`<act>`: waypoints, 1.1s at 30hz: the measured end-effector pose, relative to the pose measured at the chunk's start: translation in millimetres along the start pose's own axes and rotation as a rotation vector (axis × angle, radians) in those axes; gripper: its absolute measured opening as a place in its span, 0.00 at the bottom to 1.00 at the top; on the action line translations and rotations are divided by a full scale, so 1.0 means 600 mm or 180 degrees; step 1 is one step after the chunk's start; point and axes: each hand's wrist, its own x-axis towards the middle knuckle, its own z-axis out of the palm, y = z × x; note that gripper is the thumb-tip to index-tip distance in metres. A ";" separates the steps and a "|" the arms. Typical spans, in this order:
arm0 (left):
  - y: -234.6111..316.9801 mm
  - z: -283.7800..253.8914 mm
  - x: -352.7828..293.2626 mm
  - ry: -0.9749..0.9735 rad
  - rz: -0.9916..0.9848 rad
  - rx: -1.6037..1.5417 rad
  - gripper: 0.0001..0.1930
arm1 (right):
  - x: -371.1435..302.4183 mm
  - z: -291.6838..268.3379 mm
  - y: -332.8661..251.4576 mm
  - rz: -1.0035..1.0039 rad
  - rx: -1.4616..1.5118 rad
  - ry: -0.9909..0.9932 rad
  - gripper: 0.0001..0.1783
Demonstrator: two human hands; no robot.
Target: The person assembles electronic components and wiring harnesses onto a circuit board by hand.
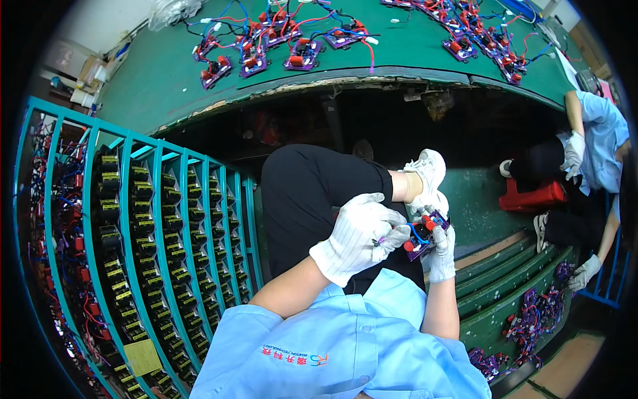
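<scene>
In my gloved right hand is a small purple circuit board, gripped along its edge, with red cylindrical parts and a blue wire on it. My left hand, also in a white knitted glove, is closed in a pinch beside the board. The blue wire runs from the board into its fingertips. A short dark-purple tip pokes out on the other side of these fingers; what it belongs to is hard to make out. Both hands are above my lap.
A green workbench ahead carries several wired boards. To the left, a teal rack holds rows of black-and-yellow parts. More boards lie on a green slatted bench to the right, near a gloved co-worker. A red stool stands there.
</scene>
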 end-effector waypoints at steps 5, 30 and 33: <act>0.011 -0.018 0.013 -0.0148 -0.0829 -0.2238 0.22 | -0.004 -0.019 -0.004 0.0411 0.0742 -0.0412 0.34; -0.021 0.065 -0.063 0.0074 -0.1461 -0.2095 0.37 | -0.045 0.088 -0.071 -0.0826 -0.0508 -0.0732 0.42; 0.000 0.052 -0.053 0.0292 -0.2104 -0.2518 0.31 | -0.056 0.100 -0.080 -0.0617 -0.0380 -0.0531 0.50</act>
